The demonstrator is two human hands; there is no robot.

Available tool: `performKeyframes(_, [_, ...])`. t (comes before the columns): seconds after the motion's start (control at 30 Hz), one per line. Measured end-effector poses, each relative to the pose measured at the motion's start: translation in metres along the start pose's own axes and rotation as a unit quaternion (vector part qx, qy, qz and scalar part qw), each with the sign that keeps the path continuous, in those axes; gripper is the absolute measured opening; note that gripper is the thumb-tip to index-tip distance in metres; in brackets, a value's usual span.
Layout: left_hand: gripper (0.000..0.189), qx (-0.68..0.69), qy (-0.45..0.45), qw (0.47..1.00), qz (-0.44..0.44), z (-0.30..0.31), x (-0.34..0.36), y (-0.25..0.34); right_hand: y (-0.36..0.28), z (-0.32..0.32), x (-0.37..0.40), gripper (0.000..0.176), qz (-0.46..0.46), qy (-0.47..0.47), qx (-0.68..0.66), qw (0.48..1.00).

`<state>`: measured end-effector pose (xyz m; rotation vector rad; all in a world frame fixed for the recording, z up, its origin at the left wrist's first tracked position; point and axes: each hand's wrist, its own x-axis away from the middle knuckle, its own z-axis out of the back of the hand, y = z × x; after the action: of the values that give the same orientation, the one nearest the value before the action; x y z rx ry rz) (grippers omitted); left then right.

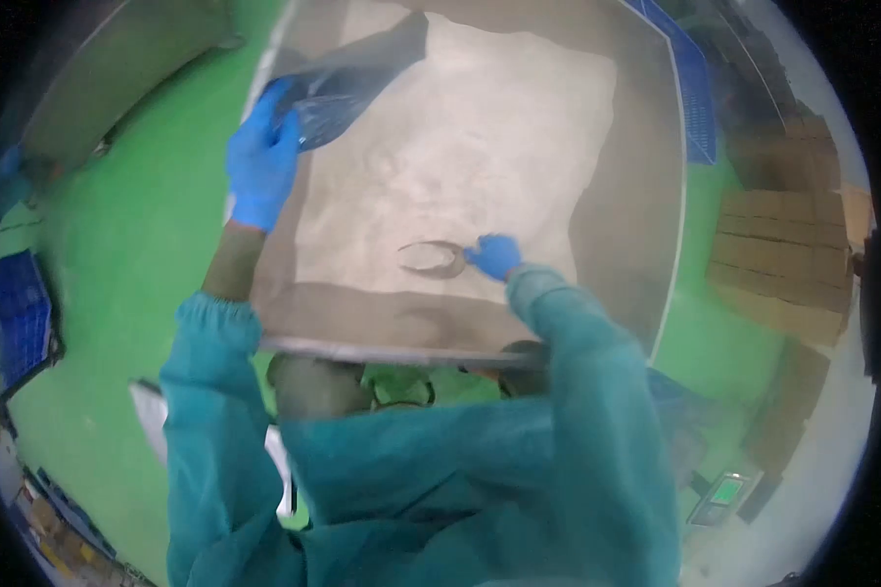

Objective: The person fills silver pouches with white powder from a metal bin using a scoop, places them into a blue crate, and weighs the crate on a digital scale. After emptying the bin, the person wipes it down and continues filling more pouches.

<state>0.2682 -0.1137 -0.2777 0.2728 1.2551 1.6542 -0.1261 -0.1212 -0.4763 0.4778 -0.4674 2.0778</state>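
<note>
here, one hand [494,256] grips one scoop [434,259], another one bag [347,96].

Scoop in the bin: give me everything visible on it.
The scoop is small, greyish and rounded, with a thin rim; metal or plastic, can't tell. Its bowl points left and holds some pale powder. The gloved right hand grips it at the other end, mostly hiding the handle. It's over the near part of the powder bed; whether it rests on it or hovers isn't clear.
</note>
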Motion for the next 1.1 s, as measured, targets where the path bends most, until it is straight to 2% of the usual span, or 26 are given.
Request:
performKeyframes(0.07, [0.028, 0.018, -0.003, 0.999, 0.028, -0.014, 0.005, 0.011, -0.002, -0.035, -0.009, 0.050, -0.029, -0.153, -0.012, 0.988])
performKeyframes(0.13, [0.027, -0.098, -0.031, 0.994, 0.034, -0.015, 0.008, 0.029, 0.008, -0.071, -0.003, 0.048, -0.084, -0.171, -0.129, 0.973])
performKeyframes(0.23, [0.027, -0.009, -0.043, 0.997, 0.058, -0.009, 0.016, 0.033, 0.016, -0.029, 0.011, 0.038, -0.137, -0.157, -0.127, 0.970])
performKeyframes(0.3, [0.030, -0.012, 0.013, 0.997, 0.069, -0.008, 0.005, 0.033, 0.062, 0.013, 0.001, 0.027, -0.064, -0.057, -0.063, 0.994])
performKeyframes(0.37, [0.030, -0.018, 0.010, 0.997, 0.077, -0.001, -0.005, 0.031, 0.142, 0.059, -0.022, 0.021, 0.024, 0.104, 0.037, 0.994])
performKeyframes(0.4, [0.031, -0.029, 0.009, 0.996, 0.082, 0.001, -0.007, 0.030, 0.151, 0.115, -0.040, 0.019, -0.093, 0.074, 0.168, 0.979])
performKeyframes(0.43, [0.031, -0.029, 0.006, 0.996, 0.083, 0.002, -0.008, 0.030, 0.176, 0.153, -0.058, 0.015, -0.155, 0.064, 0.256, 0.952])
performKeyframes(0.5, [0.033, -0.116, -0.005, 0.993, 0.027, 0.002, -0.005, 0.029, 0.256, 0.193, -0.100, 0.014, -0.117, 0.212, 0.433, 0.868])
performKeyframes(0.53, [0.033, -0.120, -0.009, 0.992, 0.030, 0.004, -0.004, 0.029, 0.299, 0.203, -0.130, 0.015, -0.156, 0.337, 0.379, 0.848])
performKeyframes(0.6, [0.034, -0.148, 0.021, 0.984, 0.094, 0.006, 0.001, 0.024, 0.333, 0.223, -0.175, 0.018, -0.201, 0.322, 0.312, 0.871])
performKeyframes(0.67, [0.034, -0.277, 0.054, 0.958, 0.049, 0.047, 0.020, -0.008, 0.345, 0.195, -0.224, 0.018, -0.194, 0.292, 0.305, 0.886])
performKeyframes(0.73, [0.033, -0.314, 0.059, 0.945, 0.063, 0.065, 0.035, -0.016, 0.348, 0.147, -0.228, 0.019, -0.194, 0.249, 0.299, 0.900])
performKeyframes(0.8, [0.033, -0.357, 0.075, 0.928, 0.070, 0.081, 0.035, -0.023, 0.335, 0.108, -0.220, 0.020, -0.176, 0.300, 0.208, 0.914])
performKeyframes(0.83, [0.032, -0.371, 0.029, 0.925, 0.073, 0.087, 0.036, -0.024, 0.330, 0.095, -0.213, 0.020, -0.172, 0.297, 0.206, 0.916])
performKeyframes(0.87, [0.031, -0.379, -0.020, 0.922, 0.078, 0.090, 0.037, -0.022, 0.330, 0.084, -0.197, 0.020, -0.146, 0.243, 0.208, 0.936])
performKeyframes(0.9, [0.031, -0.377, -0.023, 0.923, 0.079, 0.073, 0.033, -0.015, 0.329, 0.077, -0.178, 0.021, -0.122, 0.193, 0.208, 0.951])
performKeyframes(0.97, [0.029, -0.241, 0.038, 0.968, 0.065, 0.008, 0.018, 0.012, 0.305, 0.049, -0.142, 0.018, -0.086, 0.126, 0.299, 0.942])
performKeyframes(1.0, [0.029, -0.179, 0.020, 0.980, 0.084, -0.010, 0.011, 0.024, 0.305, 0.020, -0.127, 0.015, -0.032, 0.216, 0.194, 0.956])
performKeyframes(1.03, [0.029, -0.116, 0.002, 0.988, 0.102, -0.019, 0.007, 0.031, 0.271, 0.016, -0.108, 0.014, -0.072, 0.149, 0.177, 0.970])
performKeyframes(1.07, [0.029, -0.115, 0.010, 0.989, 0.095, -0.020, 0.004, 0.034, 0.247, 0.002, -0.086, 0.012, -0.035, 0.201, 0.073, 0.976])
performKeyframes(1.1, [0.031, -0.116, -0.002, 0.988, 0.097, -0.022, 0.004, 0.035, 0.218, 0.001, -0.070, 0.010, -0.062, 0.136, 0.051, 0.988])
